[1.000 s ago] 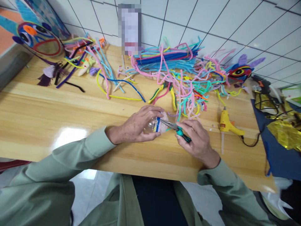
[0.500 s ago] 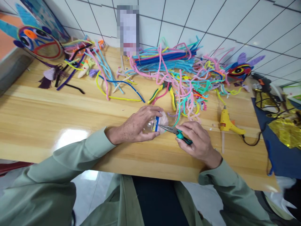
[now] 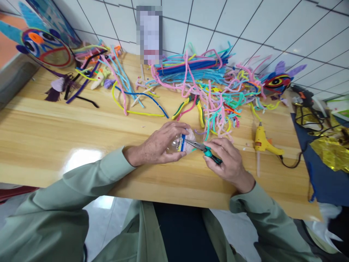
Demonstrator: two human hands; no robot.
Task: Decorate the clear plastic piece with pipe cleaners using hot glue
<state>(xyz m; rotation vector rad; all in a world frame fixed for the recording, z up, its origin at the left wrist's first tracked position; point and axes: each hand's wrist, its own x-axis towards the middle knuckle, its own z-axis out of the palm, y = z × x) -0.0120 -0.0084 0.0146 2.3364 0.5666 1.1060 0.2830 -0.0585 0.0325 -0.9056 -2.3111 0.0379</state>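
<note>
My left hand [image 3: 163, 143] is closed around a clear plastic bottle piece [image 3: 172, 146] with a blue band and pale pink fuzzy trim at its right end. In my right hand [image 3: 227, 159] are needle-nose pliers [image 3: 209, 153] with teal and black handles. The pliers' tips touch or nearly touch the blue band; whether they pinch anything is too small to tell. Just beyond the bottle piece, yellow-and-green handled pliers [image 3: 201, 113] lie spread on the table. Part of the bottle piece is hidden under my left fingers.
Bundled pipe cleaners [image 3: 191, 69] and a tangle of loose ones lie along the wall. A yellow glue gun [image 3: 263, 140] rests at right, its cord trailing to a blue cloth [image 3: 324, 182]. Decorated animal-face pieces stand at far left [image 3: 45, 47] and right [image 3: 278, 82].
The needle-nose pliers' tips have shifted slightly up and right along the band, and my right hand has moved slightly up with them. My left hand keeps its hold.
</note>
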